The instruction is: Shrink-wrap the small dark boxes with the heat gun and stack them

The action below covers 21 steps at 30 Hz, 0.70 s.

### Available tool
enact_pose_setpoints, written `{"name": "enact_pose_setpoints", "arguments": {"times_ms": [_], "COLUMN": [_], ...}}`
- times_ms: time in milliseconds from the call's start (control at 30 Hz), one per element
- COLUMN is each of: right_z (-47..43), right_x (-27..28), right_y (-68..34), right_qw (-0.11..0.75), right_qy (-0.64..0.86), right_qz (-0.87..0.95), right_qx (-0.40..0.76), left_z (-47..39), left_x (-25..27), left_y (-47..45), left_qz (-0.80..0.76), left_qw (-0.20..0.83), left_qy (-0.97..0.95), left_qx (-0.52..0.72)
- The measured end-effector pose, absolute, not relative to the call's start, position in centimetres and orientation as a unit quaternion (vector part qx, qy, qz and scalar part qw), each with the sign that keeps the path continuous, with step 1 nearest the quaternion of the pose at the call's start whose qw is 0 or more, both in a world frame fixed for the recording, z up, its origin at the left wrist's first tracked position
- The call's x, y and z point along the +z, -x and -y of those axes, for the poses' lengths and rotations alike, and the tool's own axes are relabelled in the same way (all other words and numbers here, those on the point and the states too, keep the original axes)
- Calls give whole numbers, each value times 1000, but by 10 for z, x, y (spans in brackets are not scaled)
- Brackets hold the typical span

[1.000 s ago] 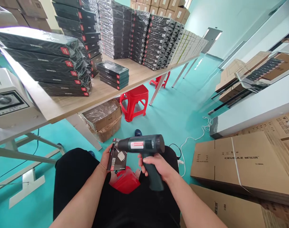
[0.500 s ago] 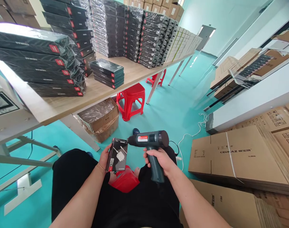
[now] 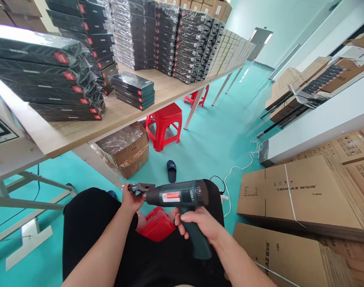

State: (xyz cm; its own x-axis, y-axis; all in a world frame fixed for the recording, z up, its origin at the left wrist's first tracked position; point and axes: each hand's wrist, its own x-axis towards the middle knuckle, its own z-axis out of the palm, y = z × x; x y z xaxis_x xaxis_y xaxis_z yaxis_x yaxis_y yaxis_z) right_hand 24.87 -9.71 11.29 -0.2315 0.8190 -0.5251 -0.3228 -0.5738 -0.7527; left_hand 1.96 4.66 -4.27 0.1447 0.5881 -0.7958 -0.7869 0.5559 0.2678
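My right hand [image 3: 196,223] is wrapped round the handle of a dark green heat gun [image 3: 179,194] with a red and white label. Its nozzle points left, close to my left hand [image 3: 132,199]. Between the fingers of my left hand is a small black box [image 3: 141,187], tilted so that a narrow side with shiny film faces up. The heat gun's nozzle end is just beside the box and the left fingers; whether they touch I cannot tell. Both hands are above my lap.
On the wooden table [image 3: 71,137] stand film-wrapped stacks of black boxes [image 3: 50,75] and three loose ones [image 3: 132,89]. Beneath are a carton with clear film [image 3: 131,149] and a red stool [image 3: 165,123]. A slipper [image 3: 171,171] lies on the floor. Flat cartons [image 3: 301,195] and a white cable [image 3: 232,171] are right.
My left hand has turned the box from its printed front to a narrow side and shifted slightly left. The heat gun has come lower and nearer to me, its nozzle further left.
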Motion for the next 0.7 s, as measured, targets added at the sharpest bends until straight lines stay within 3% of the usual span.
{"name": "enact_pose_setpoints", "arguments": {"times_ms": [167,367,533,700], "right_z": [88,90,87,98], "right_x": [106,106,99,95], "right_y": [-230,-231,-236,-263], "right_qw": [450,403,482,474], "right_qy": [505,494,543,510], "right_qz": [235,246,186,171], "right_qx": [698,730,662,697], "left_z": [-44,-46,-47,-48], "left_x": [-41,-47,-48,-45], "left_y": [-21,-17,-15,-16], "left_qz": [-450,-446,-420,-387], "left_qw": [750,738,758,770], "left_qy": [114,124,147,149], "left_qx": [472,491,478,485]}}
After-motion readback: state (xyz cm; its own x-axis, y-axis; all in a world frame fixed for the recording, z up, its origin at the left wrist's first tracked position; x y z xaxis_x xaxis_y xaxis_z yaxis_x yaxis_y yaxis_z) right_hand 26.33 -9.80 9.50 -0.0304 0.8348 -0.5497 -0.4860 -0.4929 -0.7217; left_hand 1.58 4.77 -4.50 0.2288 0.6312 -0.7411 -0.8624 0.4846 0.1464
